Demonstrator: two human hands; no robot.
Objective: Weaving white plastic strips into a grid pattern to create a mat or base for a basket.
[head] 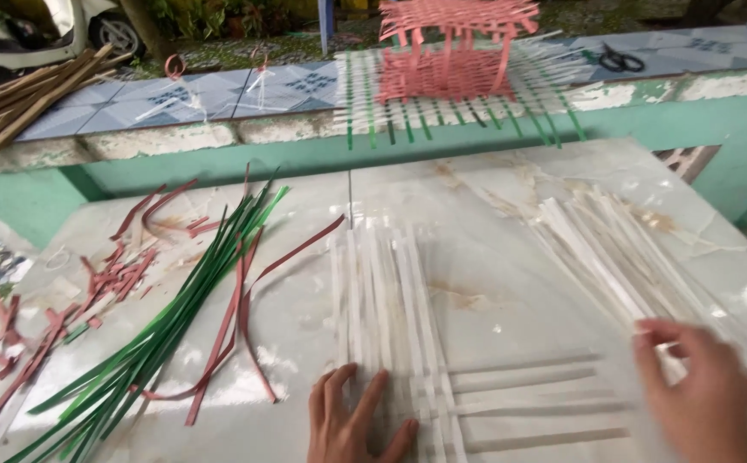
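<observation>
— Left hand (355,420): flat, fingers spread, pressing down on the mat (408,343) of white strips, gripping nothing. Good. Best kept there, right over the crossings, so the uprights stay square.

— Right hand (701,396)?

— Blurred, out to the right of the mat. Fingertips at the near end of the loose bundle (614,257) of white strips. Pinching one or only touching: cannot tell.

— And the mat itself?

— Under and just ahead of the left hand, between both hands, with cross strips running out towards the right hand.

— Advice for the step?

— Probably worth picking a single strip, not two stuck together. Then over and under in turn, opposite to the last cross strip, and pushed snug against it. Left palm down throughout, otherwise likely drift of the uprights.

— Anything else near?

— Green strips (168,317) and red offcuts (108,279) well left of the left hand. Further ahead of both hands, a red basket (455,51) and scissors (620,60) on the ledge.
</observation>
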